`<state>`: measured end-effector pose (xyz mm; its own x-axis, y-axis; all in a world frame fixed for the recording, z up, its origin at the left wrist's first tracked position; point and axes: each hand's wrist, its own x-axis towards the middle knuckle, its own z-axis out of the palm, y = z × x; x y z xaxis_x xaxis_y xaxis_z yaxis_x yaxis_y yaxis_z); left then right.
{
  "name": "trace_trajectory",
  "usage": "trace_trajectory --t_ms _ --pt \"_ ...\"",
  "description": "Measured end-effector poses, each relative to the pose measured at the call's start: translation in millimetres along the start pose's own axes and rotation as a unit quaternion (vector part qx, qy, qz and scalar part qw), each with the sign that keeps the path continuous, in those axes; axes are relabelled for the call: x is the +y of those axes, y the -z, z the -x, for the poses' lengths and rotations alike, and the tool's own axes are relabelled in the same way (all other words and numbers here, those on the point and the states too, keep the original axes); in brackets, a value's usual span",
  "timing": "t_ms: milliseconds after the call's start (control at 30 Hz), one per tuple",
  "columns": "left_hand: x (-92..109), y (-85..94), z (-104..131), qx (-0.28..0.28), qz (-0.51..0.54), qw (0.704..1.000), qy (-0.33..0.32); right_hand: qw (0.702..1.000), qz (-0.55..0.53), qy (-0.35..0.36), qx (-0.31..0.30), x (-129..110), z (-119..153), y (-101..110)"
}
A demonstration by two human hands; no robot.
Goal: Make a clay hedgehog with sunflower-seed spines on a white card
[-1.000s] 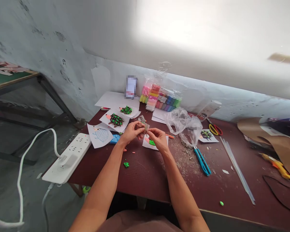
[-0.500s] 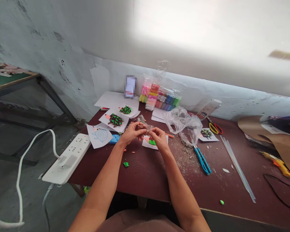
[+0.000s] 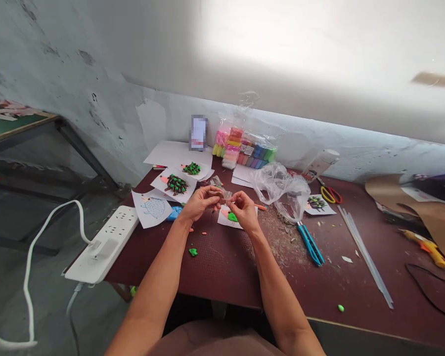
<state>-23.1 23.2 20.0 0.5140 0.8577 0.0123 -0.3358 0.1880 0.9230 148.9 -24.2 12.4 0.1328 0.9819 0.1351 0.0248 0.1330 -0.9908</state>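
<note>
Small clear packet (image 3: 226, 195) was pinched in closed fingertips between left hand (image 3: 197, 205) and right hand (image 3: 244, 210); hedgehog card (image 3: 225, 222) was seen beneath, nearer right hand; packet's long axis couldn't be told.

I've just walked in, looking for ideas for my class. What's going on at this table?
A person's left hand and right hand meet above the table, seemingly pinching a small see-through scrap; what is in it is too small to tell. Just below, partly hidden by the hands, lies a white card with a pink-and-green figure. Farther left are spiky hedgehog figures on paper and a blue hedgehog drawing. Coloured packs stand at the back.
</note>
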Motion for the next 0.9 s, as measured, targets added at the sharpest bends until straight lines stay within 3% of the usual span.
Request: trace_trajectory --t_ms 300,467,600,900 --pt "-1 -1.8 1 0.018 -0.014 1.000 0.013 0.999 0.027 -0.037 -0.020 3 1 1" --pt "-9 -5.6 -3 0.040 -0.022 0.999 0.007 0.997 0.073 -0.004 0.011 4 2 3" --pt "-14 -6.6 -5 0.045 -0.013 0.999 0.003 0.992 0.118 0.033 -0.007 1 3 2" --pt "-8 -7.5 -3 0.027 -0.010 1.000 0.009 0.971 0.204 0.122 0.018 -2 9 -2"
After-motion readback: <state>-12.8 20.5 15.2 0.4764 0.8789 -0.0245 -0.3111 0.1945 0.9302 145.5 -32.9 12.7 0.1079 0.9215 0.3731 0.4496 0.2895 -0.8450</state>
